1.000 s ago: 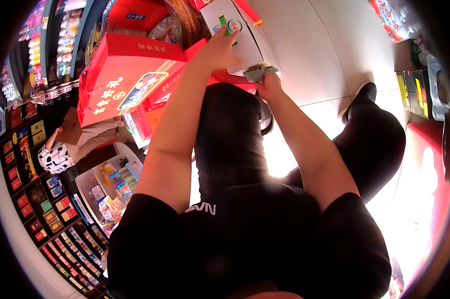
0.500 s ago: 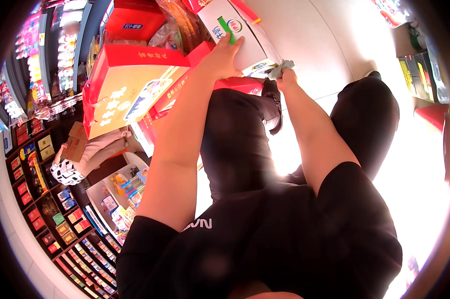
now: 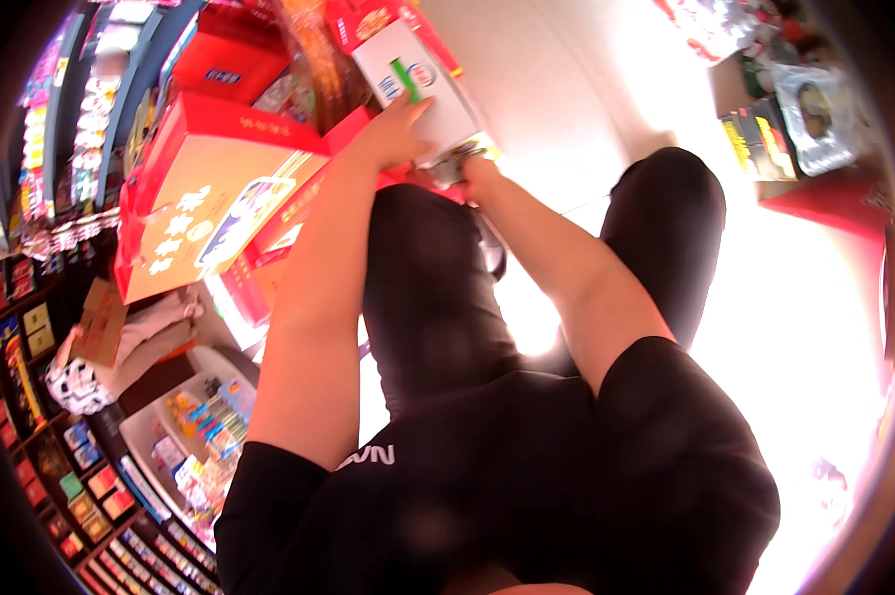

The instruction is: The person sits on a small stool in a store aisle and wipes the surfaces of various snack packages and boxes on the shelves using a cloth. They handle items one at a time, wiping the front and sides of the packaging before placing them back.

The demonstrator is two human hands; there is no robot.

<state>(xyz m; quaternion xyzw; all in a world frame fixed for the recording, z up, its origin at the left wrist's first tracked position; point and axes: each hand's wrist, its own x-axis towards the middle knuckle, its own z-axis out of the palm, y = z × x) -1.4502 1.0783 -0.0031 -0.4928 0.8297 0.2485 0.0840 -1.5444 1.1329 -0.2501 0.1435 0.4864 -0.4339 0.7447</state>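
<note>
Notably, left hand (image 3: 393, 134) pressed flat on white box (image 3: 418, 84) at 12 o'clock, right hand (image 3: 472, 174) pinched its corner; box could slip.

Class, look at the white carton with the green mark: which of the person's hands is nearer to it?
Left. The left hand rests on the white carton; the right hand sits just below its lower corner.
</note>
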